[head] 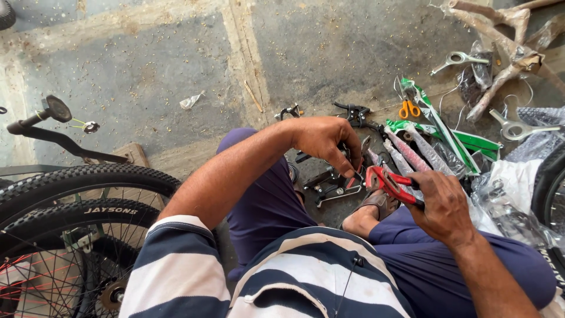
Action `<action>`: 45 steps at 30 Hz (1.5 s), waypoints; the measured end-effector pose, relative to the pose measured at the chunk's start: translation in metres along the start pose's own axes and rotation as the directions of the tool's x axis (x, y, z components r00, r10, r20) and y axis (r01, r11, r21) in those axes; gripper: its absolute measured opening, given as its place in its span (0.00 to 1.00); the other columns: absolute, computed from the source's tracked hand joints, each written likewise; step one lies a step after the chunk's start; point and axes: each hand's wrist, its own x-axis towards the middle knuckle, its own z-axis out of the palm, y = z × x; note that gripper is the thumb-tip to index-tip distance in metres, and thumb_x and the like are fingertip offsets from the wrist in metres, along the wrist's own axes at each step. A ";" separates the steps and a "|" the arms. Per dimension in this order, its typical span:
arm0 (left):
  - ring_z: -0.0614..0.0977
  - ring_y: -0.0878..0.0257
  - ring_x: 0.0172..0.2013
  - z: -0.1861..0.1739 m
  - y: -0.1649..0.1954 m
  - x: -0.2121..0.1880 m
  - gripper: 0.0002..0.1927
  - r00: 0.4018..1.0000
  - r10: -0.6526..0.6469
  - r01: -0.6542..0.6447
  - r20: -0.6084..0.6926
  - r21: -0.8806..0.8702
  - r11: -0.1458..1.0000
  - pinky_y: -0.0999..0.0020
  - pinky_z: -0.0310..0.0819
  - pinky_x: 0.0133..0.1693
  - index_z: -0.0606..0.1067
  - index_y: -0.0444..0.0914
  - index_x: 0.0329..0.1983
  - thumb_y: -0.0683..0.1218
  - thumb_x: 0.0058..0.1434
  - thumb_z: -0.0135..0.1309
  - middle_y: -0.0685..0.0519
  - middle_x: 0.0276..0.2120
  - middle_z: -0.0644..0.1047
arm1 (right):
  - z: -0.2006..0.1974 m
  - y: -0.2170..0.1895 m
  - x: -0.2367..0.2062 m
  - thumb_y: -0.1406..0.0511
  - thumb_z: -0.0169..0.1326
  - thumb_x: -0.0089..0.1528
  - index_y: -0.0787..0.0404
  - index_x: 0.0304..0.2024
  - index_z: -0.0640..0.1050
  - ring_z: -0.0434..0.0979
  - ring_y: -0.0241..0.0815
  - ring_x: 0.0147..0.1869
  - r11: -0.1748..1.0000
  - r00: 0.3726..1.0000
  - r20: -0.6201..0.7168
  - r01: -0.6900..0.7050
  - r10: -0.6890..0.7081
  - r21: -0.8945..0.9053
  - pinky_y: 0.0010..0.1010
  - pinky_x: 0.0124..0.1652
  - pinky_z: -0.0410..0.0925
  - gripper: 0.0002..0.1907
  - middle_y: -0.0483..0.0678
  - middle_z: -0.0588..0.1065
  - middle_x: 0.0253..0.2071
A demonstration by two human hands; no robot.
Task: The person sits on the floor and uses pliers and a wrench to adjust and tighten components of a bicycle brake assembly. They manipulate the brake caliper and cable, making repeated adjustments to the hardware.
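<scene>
Item: red-handled pliers (391, 184), gripped in the closed right hand (442, 206), jaws met by a small metal part (353, 178) pinched in the left hand (322, 141) fingertips. Risk judged: the part may be dropped if the pinch slackens. Part located touching the pliers' jaws, just left of them, above black brake levers (329, 185).
</scene>
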 end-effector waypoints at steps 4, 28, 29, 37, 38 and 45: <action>0.86 0.67 0.37 0.001 0.006 0.001 0.18 0.999 0.020 -0.021 0.029 0.003 1.000 0.69 0.78 0.40 0.84 0.38 0.43 0.52 0.53 0.68 0.54 0.35 0.86 | 0.004 0.005 0.000 0.67 0.65 0.47 0.62 0.50 0.72 0.78 0.56 0.48 0.997 0.997 -0.062 0.052 -0.049 0.053 0.48 0.47 0.69 0.29 0.54 0.76 0.42; 0.84 0.60 0.35 0.003 -0.025 0.005 0.17 0.914 -0.137 0.245 -0.381 0.250 0.937 0.62 0.75 0.37 0.86 0.47 0.40 0.56 0.49 0.68 0.54 0.33 0.85 | 0.057 0.024 -0.035 0.49 0.52 0.64 0.60 0.68 0.68 0.76 0.60 0.60 0.859 0.942 0.202 -0.329 0.269 0.391 0.46 0.56 0.68 0.35 0.61 0.74 0.58; 0.84 0.61 0.34 0.001 -0.023 0.004 0.18 0.914 -0.170 0.265 -0.367 0.227 0.937 0.63 0.75 0.37 0.86 0.46 0.41 0.56 0.48 0.68 0.54 0.32 0.85 | 0.055 0.024 -0.033 0.49 0.53 0.64 0.59 0.69 0.68 0.75 0.61 0.60 0.878 0.942 0.198 -0.327 0.272 0.350 0.46 0.55 0.68 0.35 0.61 0.74 0.59; 0.83 0.66 0.35 -0.002 -0.008 0.003 0.20 0.958 -0.180 0.202 -0.222 0.080 0.976 0.67 0.76 0.38 0.85 0.42 0.43 0.54 0.49 0.70 0.54 0.34 0.85 | 0.026 0.011 -0.012 0.50 0.55 0.61 0.57 0.68 0.69 0.76 0.60 0.55 0.970 0.976 0.093 -0.208 0.197 0.122 0.46 0.51 0.70 0.36 0.56 0.74 0.57; 0.83 0.66 0.35 -0.002 -0.008 0.003 0.20 0.962 -0.174 0.195 -0.212 0.080 0.978 0.67 0.76 0.38 0.85 0.42 0.44 0.54 0.49 0.70 0.53 0.34 0.85 | 0.023 0.010 -0.010 0.50 0.55 0.61 0.57 0.67 0.69 0.77 0.60 0.55 0.979 0.982 0.067 -0.180 0.174 0.096 0.46 0.52 0.70 0.35 0.56 0.74 0.57; 0.84 0.66 0.37 -0.003 -0.010 0.003 0.19 0.980 -0.140 0.149 -0.144 0.053 0.987 0.68 0.77 0.40 0.85 0.41 0.44 0.53 0.50 0.70 0.54 0.35 0.86 | 0.011 0.006 -0.003 0.55 0.60 0.58 0.55 0.66 0.70 0.77 0.58 0.53 0.988 0.990 0.073 -0.125 0.118 0.094 0.46 0.49 0.72 0.34 0.54 0.75 0.53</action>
